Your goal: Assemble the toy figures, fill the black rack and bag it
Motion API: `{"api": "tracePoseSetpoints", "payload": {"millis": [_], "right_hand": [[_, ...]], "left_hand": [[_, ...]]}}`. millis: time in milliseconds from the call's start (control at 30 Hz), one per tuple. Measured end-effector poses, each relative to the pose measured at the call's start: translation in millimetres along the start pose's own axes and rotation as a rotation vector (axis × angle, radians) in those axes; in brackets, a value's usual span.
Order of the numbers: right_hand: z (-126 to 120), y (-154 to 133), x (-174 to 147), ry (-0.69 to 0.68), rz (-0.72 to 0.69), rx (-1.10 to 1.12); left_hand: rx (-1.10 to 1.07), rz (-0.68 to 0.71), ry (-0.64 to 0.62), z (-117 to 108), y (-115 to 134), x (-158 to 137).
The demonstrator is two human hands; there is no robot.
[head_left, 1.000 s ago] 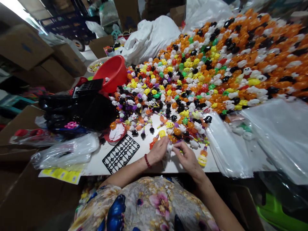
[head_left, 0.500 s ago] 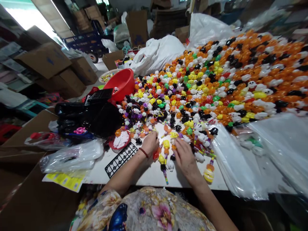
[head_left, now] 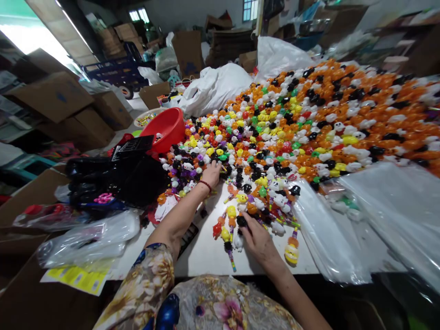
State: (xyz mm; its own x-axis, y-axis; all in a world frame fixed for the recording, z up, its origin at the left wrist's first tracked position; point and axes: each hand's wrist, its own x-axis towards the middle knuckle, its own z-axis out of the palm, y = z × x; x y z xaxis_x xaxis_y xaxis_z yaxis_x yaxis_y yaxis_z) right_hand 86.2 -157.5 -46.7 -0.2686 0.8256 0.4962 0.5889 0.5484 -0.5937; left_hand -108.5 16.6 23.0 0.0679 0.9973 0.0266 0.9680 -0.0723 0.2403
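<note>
My left hand (head_left: pixel 211 175), a beaded bracelet on its wrist, reaches into the near edge of a pile of small plastic figures (head_left: pixel 275 123). Its fingers are bent together, and what they hold, if anything, is hidden. Close to the table's front, my right hand (head_left: pixel 258 242) pinches a small black plastic figure (head_left: pixel 241 221) between thumb and forefinger. Just left of it lie sticks strung with figures, among them a yellow-headed one (head_left: pixel 225 234) and a red figure (head_left: pixel 217 230). A white figure (head_left: pixel 238 242) rests beside them.
Clear plastic bags (head_left: pixel 330 229) lie to the right, near a yellow figure on a stick (head_left: pixel 291 253). At left are a red basin (head_left: pixel 168 130), black bags (head_left: pixel 137 178) and more clear bags (head_left: pixel 89 238). My left forearm partly covers a black grid tray (head_left: pixel 188 239).
My left hand has moved forward from the strung sticks into the pile. My right hand stays near the sticks, now with a black figure at its fingertips. The camera view has shifted slightly.
</note>
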Motion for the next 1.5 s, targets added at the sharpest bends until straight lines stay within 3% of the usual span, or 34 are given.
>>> {"api": "tracePoseSetpoints", "payload": {"millis": [133,200,300,400,500,700,867,1033,1133,1333,1500], "right_hand": [[-3.6,-3.0,-11.3,-0.034,0.158,0.106],[-6.7,-3.4,-13.3,-0.028,0.232,0.147],[-12.1,-5.4,-10.1,0.005,0.314,0.18],[-15.8,-10.2,-1.8,0.043,0.273,0.177],[-15.3,-15.5,5.6,0.065,0.149,0.143],[-9.7,-21.3,5.9,0.094,0.041,0.075],[-13.8,-21.6,-0.1,0.086,0.023,0.033],[-21.9,-19.3,-2.5,0.013,-0.002,0.011],[-24.7,-19.9,-2.7,-0.016,0.054,0.067],[-15.2,-26.8,-6.8,-0.006,0.317,0.254],[-11.1,-27.9,-5.9,-0.027,0.326,0.292]], "left_hand": [[-0.019,-0.001,0.024,8.4,-4.5,8.5],[-0.154,-0.025,0.088,12.9,-4.7,1.1],[-0.77,-0.179,0.141,18.8,-0.8,-23.2],[-1.429,-0.32,-0.057,22.7,8.8,-60.0],[-1.647,-0.337,-0.238,23.6,21.4,-98.0],[-1.576,-0.304,-0.305,22.4,40.6,-139.3],[-1.49,-0.196,-0.364,24.3,46.2,-148.2],[-1.424,-0.175,-0.361,27.5,50.0,-152.2],[-1.331,-0.183,-0.317,33.2,51.6,-155.0],[-1.018,-0.153,-0.091,50.5,57.5,-164.3],[-0.996,-0.168,-0.095,53.8,63.5,-169.2]]}}
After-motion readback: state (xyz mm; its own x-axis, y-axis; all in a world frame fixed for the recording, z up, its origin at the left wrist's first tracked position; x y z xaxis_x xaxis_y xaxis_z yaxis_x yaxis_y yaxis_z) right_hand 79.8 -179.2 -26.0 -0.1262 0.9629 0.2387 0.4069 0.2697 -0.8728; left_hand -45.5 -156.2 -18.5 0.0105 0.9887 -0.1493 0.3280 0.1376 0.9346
